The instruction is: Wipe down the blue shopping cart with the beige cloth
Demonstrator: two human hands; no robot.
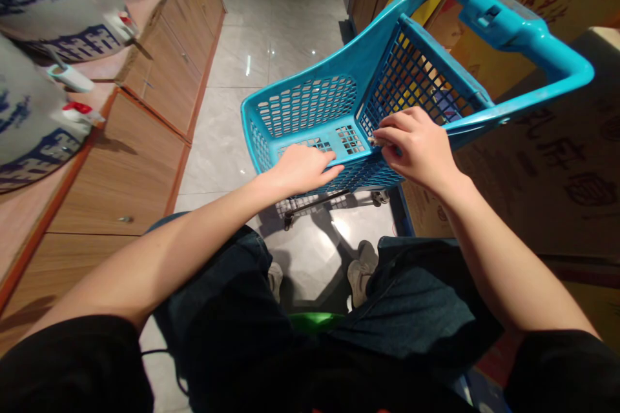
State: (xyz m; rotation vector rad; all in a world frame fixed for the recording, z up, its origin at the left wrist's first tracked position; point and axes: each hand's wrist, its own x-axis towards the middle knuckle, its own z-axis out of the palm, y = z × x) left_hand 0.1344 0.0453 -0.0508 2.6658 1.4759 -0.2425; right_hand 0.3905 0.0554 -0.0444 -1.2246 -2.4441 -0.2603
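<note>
A blue plastic shopping basket on wheels [310, 106] stands on the tiled floor in front of me, tilted, with its handle [513, 26] up at the right. My left hand [303, 168] rests flat on the basket's near rim, fingers stretched out. My right hand [419, 145] is at the rim beside the mesh divider, its fingers pinched together on something small I cannot make out. My knees in dark jeans and my shoes [361, 264] show below.
Wooden cabinets [130, 161] line the left side, with large blue-and-white ceramic jars [53, 6] on top. Stacked cardboard boxes [557, 142] stand close on the right. A grey tiled aisle [281, 19] runs ahead between them. A green seat edge [310, 321] shows under me.
</note>
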